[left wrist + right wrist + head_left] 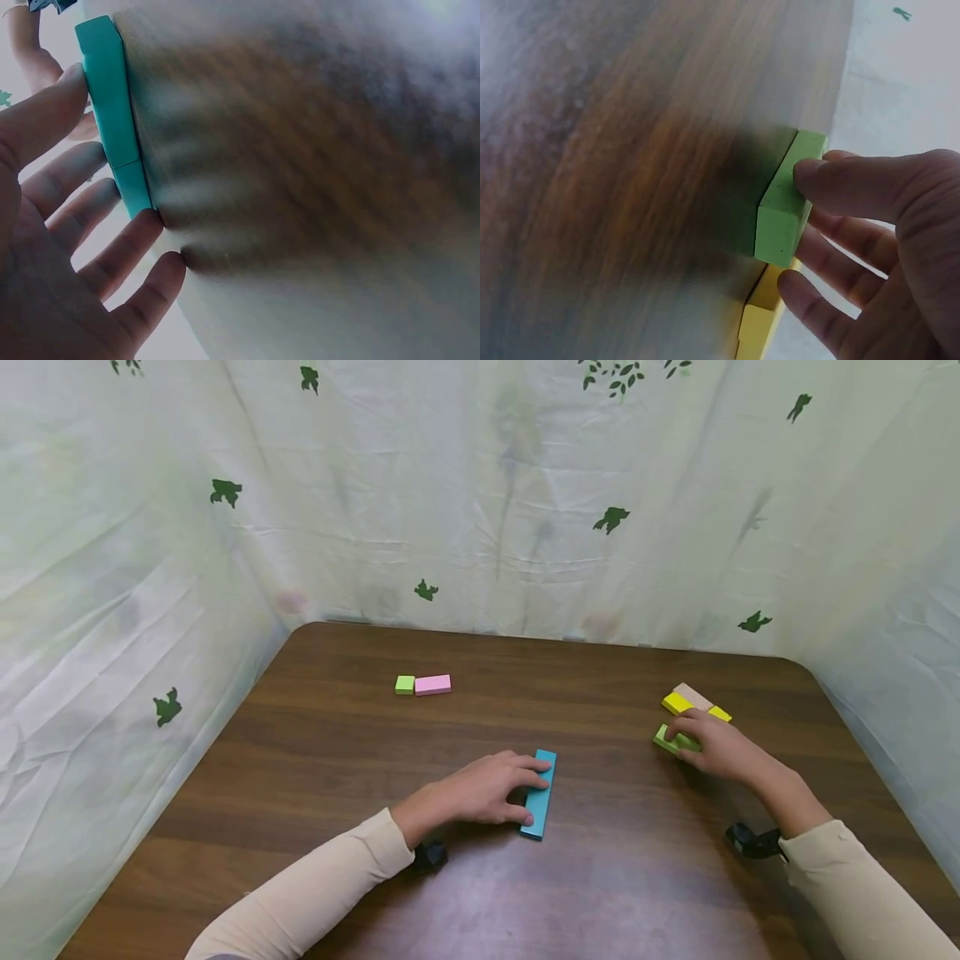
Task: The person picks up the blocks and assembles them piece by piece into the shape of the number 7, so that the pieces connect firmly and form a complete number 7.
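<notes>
A long blue strip (pixel 540 797) lies on the table in front of the person. In the left wrist view a seam crosses this strip (pixel 112 112), so it seems to be two blocks end to end. The left hand (pixel 491 787) rests on it with spread, fairly straight fingers; the thumb touches near its closer end. Farther right, the right hand (pixel 712 743) pinches a green block (pixel 667 741), thumb on one side and fingers on the other. The right wrist view shows the green block (pixel 787 202) beside a yellow block (pixel 761 315).
Just beyond the right hand lie yellow blocks (pixel 677 702) and a pale pink block (pixel 693 697). A small light green block (pixel 405 685) touches a pink block (pixel 432 685) at the back left. A pale curtain (pixel 480 510) surrounds the brown wooden table (pixel 337 735).
</notes>
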The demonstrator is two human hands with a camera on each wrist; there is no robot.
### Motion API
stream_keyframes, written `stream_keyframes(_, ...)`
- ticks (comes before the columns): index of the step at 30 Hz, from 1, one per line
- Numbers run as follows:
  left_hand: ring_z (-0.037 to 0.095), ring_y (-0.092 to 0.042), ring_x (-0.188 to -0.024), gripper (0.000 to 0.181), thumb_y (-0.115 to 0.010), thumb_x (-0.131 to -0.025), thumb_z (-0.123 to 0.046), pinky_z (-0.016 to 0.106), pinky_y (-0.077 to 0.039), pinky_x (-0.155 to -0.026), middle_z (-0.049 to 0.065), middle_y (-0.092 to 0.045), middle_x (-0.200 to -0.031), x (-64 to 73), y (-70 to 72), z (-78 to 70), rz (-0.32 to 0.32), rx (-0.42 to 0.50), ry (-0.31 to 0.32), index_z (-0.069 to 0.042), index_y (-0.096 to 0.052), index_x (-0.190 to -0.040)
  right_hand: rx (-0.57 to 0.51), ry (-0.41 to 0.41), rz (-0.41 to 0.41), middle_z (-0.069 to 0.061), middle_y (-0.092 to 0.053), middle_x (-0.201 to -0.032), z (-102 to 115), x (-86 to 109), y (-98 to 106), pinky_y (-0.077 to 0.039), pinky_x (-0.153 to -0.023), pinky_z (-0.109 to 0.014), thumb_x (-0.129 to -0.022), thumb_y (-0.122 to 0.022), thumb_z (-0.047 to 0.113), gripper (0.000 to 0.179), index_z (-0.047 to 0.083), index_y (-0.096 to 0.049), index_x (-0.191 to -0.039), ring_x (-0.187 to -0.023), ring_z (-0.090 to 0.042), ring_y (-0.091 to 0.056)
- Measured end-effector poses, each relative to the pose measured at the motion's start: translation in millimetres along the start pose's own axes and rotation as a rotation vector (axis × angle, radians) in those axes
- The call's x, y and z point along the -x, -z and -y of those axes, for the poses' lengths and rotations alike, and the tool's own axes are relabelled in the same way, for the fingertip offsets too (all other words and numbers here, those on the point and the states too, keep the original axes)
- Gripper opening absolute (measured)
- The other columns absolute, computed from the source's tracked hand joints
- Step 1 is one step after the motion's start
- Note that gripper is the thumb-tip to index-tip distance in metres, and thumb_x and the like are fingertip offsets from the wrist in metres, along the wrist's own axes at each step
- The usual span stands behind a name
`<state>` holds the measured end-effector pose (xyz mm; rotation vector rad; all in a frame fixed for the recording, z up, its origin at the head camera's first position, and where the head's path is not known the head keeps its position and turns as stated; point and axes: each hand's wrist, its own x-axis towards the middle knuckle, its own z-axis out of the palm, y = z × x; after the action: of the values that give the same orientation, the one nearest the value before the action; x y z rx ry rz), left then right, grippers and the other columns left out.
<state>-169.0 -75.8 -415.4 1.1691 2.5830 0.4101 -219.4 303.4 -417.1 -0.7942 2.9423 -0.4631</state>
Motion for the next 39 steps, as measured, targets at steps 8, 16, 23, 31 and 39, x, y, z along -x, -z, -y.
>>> stream_keyframes(8, 0.022, -0.045, -0.141, 0.051, -0.071, -0.092, -0.036, 0.037, -0.041, -0.113, -0.004, -0.042, -0.158, -0.4, 0.1, -0.2, 0.004, -0.006, -0.004, -0.019, -0.060, -0.138, -0.015, -0.050, 0.045, -0.019, -0.065, -0.117, -1.2, 1.6, 0.7, -0.049, -0.093, -0.058, -0.085, -0.071, 0.003, 0.028, 0.005, -0.068, -0.113, -0.107, -0.036, -0.060)
stream_keyframes(16, 0.022, -0.044, -0.142, 0.051, -0.070, -0.092, -0.037, 0.037, -0.040, -0.113, -0.005, -0.041, -0.158, -0.7, -0.5, -0.1, 0.008, -0.002, 0.008, -0.020, -0.060, -0.138, -0.020, -0.051, 0.070, -0.021, -0.065, -0.121, -1.1, 0.5, 0.9, -0.049, -0.093, -0.058, -0.086, -0.072, 0.007, 0.036, 0.001, -0.065, -0.121, -0.109, -0.037, -0.060)
stream_keyframes(23, 0.021, -0.044, -0.142, 0.051, -0.070, -0.092, -0.037, 0.037, -0.040, -0.114, -0.005, -0.041, -0.158, -1.1, -1.2, 0.3, 0.007, 0.002, 0.011, -0.020, -0.060, -0.138, -0.020, -0.047, 0.074, -0.020, -0.066, -0.119, 0.2, -1.1, 1.4, -0.050, -0.092, -0.056, -0.085, -0.073, 0.006, 0.036, 0.002, -0.065, -0.120, -0.107, -0.035, -0.061)
stream_keyframes(31, 0.024, -0.045, -0.141, 0.050, -0.071, -0.091, -0.036, 0.038, -0.041, -0.112, -0.002, -0.043, -0.157, -0.5, -0.7, 0.7, -0.005, 0.007, -0.007, -0.018, -0.061, -0.137, -0.022, -0.019, 0.062, -0.021, -0.066, -0.120, 2.0, -3.1, 1.0, -0.049, -0.093, -0.058, -0.085, -0.072, 0.003, 0.037, 0.000, -0.064, -0.120, -0.109, -0.038, -0.061)
stream_keyframes(39, 0.023, -0.044, -0.142, 0.050, -0.071, -0.092, -0.036, 0.038, -0.041, -0.113, -0.003, -0.042, -0.158, 0.7, -0.2, 0.0, 0.003, 0.011, -0.002, -0.018, -0.061, -0.137, 0.004, 0.010, 0.050, -0.023, -0.066, -0.124, 2.0, -7.6, -1.3, -0.048, -0.097, -0.058, -0.084, -0.070, 0.000, 0.041, -0.004, -0.063, -0.125, -0.116, -0.042, -0.060)
